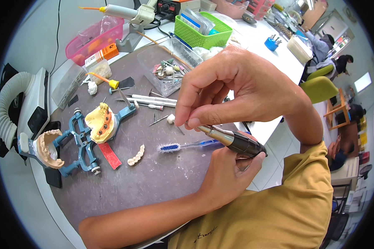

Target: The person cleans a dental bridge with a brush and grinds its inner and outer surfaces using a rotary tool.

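My left hand [230,176] is wrapped round the black body of a rotary handpiece [245,144], whose metal nose points up and to the left. Over that nose my right hand [241,89] pinches thumb and forefinger together at the tip; whatever small part lies between them is mostly hidden. Left of the hands, a blue-bristled toothbrush [169,147] lies on the grey mat, and a cream dental bridge [136,155] rests farther left. A blue articulator [85,141] carries a yellow dental cast [97,120] and a beige cast [49,147]. Beside it is a red strip [109,156].
Beyond my hands are a clear box of burs [166,70], several slim metal instruments [153,99], a green basket [203,31] and a pink basket [85,43]. A white ribbed hose [14,95] stands far left. People sit at benches at far right.
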Tool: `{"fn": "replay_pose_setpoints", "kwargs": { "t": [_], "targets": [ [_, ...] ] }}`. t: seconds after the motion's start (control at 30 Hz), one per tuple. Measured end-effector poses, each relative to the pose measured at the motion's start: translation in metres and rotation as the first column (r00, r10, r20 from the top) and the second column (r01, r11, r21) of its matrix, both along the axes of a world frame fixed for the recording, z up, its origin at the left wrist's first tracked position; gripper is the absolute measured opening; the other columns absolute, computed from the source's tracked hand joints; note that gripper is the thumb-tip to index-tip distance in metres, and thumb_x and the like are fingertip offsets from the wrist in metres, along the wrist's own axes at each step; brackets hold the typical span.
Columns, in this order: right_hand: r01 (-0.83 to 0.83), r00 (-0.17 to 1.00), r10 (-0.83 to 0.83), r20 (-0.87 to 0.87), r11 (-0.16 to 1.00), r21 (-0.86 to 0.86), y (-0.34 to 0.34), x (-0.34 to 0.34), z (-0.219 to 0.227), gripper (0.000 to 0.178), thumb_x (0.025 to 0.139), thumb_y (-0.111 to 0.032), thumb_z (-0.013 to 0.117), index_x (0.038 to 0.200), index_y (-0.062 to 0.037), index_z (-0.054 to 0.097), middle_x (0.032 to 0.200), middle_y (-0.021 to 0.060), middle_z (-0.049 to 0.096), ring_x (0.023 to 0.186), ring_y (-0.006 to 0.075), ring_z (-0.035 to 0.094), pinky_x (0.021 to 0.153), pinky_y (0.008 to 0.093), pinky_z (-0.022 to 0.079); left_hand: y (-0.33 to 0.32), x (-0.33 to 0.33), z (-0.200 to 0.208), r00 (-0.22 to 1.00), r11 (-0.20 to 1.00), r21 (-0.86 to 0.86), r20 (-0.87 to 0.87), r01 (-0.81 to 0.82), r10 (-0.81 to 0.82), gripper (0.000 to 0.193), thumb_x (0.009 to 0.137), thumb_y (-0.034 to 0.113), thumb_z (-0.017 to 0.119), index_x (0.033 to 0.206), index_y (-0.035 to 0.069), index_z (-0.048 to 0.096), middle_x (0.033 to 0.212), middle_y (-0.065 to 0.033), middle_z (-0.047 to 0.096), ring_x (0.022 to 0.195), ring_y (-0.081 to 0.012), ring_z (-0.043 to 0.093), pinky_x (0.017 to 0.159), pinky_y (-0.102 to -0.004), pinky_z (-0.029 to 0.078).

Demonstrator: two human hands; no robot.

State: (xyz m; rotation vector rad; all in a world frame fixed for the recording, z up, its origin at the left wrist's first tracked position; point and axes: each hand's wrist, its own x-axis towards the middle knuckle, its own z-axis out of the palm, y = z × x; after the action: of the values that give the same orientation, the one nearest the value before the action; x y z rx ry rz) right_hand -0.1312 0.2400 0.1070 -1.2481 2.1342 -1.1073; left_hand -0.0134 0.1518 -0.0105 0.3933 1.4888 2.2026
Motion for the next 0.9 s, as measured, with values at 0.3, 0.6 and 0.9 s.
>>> {"fn": "replay_pose_setpoints", "kwargs": {
  "t": [0.3, 0.6, 0.9],
  "targets": [
    [0.161, 0.899, -0.115, -0.423, 0.984, 0.072, 0.024, 0.013, -0.007, 0.033, 0.081, -0.030, 0.083, 0.099, -0.0050, 0.073, 0.091, 0.0065, 0.074, 0.082, 0.0193, 0.073, 0.070, 0.0299, 0.058, 0.000, 0.002, -0.003, 0.994, 0.993, 0.105, 0.100, -0.052, 0.041, 0.026, 0.095, 0.008, 0.065, 0.117, -0.002, 0.056, 0.108, -0.0078, 0.064, 0.103, -0.0132, 0.065, 0.088, -0.0288, 0.056],
    [0.391, 0.711, -0.118, -0.693, 0.885, 0.251, 0.048, 0.065, -0.027, 0.044, 0.073, -0.040, 0.085, 0.092, -0.0030, 0.070, 0.091, 0.0091, 0.072, 0.087, 0.0315, 0.071, 0.086, 0.0393, 0.055, 0.002, 0.002, -0.008, 0.985, 0.971, -0.214, -0.155, -0.103, 0.071, 0.013, 0.095, 0.007, 0.062, 0.098, -0.006, 0.065, 0.075, -0.0051, 0.060, 0.067, -0.0099, 0.053, 0.059, -0.0289, 0.046],
    [0.273, 0.649, -0.402, -0.646, 0.916, -0.295, 0.085, 0.097, -0.036, 0.064, 0.071, -0.054, 0.082, 0.105, -0.0001, 0.073, 0.083, 0.0112, 0.067, 0.076, 0.0206, 0.067, 0.061, 0.0306, 0.051, 0.000, -0.002, -0.006, 0.815, 0.981, 0.044, -0.551, -0.187, 0.180, 0.031, 0.087, 0.002, 0.061, 0.117, -0.005, 0.056, 0.121, -0.0249, 0.058, 0.104, -0.0395, 0.064, 0.086, -0.0397, 0.054]
  ]
}}
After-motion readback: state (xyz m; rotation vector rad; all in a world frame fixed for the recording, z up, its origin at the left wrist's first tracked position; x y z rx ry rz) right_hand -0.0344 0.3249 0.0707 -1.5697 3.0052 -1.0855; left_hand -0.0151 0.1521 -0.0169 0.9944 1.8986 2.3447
